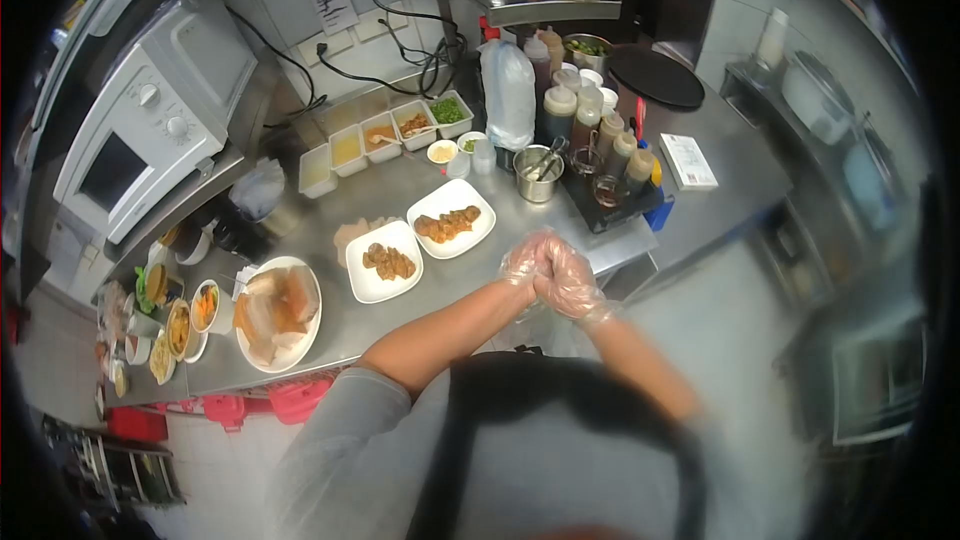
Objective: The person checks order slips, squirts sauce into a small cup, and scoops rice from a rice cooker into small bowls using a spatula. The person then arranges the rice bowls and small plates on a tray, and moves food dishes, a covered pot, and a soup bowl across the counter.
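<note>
Two gloves (594,310) meet, left hand (522,259) against right hand (568,278), grasp impossible to tell, seemingly a glove-settling step; handling the nearer plate (455,194) would call for parting them.

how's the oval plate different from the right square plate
Shape: the oval plate is rounded all round, while the square plate has four rounded corners.
Load: the oval plate carries large pale and orange-brown pieces; the square plate holds small brown chunks.
Cover: the oval plate's load reaches over most of its surface, while the square plate shows a wide bare border.
Both are white and sit on the metal counter.
</note>
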`<state>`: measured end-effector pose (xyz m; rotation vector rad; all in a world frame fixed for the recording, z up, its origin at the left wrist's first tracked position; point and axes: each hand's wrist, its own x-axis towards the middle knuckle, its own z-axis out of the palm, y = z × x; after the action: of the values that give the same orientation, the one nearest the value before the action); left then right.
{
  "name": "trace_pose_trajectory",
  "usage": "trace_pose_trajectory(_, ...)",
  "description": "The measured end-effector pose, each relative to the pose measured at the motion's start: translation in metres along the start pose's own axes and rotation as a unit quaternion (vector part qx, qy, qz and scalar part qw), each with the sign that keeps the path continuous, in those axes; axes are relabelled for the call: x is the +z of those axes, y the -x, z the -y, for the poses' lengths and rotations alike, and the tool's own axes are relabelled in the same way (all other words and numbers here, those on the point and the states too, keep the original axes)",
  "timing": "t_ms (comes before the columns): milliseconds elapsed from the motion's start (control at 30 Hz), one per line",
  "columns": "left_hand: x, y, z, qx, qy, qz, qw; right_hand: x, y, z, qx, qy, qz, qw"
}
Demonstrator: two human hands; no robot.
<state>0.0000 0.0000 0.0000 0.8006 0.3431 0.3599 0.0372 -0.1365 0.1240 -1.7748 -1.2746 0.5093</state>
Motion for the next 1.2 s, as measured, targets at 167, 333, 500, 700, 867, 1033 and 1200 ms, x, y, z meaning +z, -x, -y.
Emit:
trace_pose_trajectory(167, 0.077, -0.008, -0.01, 0.11, 0.13, -0.171, 0.97, -0.008, -0.053, -0.049, -0.082, -0.051, -0.112, 0.989)
trace_pose_trajectory(333, 0.083, -0.009, -0.006, 0.2, 0.015, -0.225, 0.953, -0.012, -0.075, -0.051, -0.137, -0.057, -0.083, 0.985)
trace_pose_trajectory(500, 0.112, 0.036, -0.021, 0.251, -0.209, -0.273, 0.905, -0.008, -0.081, -0.064, -0.28, 0.008, -0.058, 0.958)
trace_pose_trajectory(700, 0.12, 0.059, -0.042, 0.275, -0.085, -0.101, 0.952, -0.028, -0.071, -0.019, -0.215, -0.117, -0.072, 0.967)
trace_pose_trajectory(867, 0.167, 0.045, -0.042, 0.35, -0.347, -0.276, 0.825, -0.043, -0.079, -0.018, -0.274, -0.113, -0.148, 0.944)
trace_pose_trajectory(1033, 0.157, 0.049, -0.06, 0.291, -0.146, -0.158, 0.932, -0.051, -0.069, -0.026, -0.291, -0.113, -0.147, 0.939)
trace_pose_trajectory(1200, 0.159, 0.053, -0.085, 0.244, 0.07, 0.057, 0.966, -0.051, -0.063, -0.002, -0.242, -0.17, -0.159, 0.942)
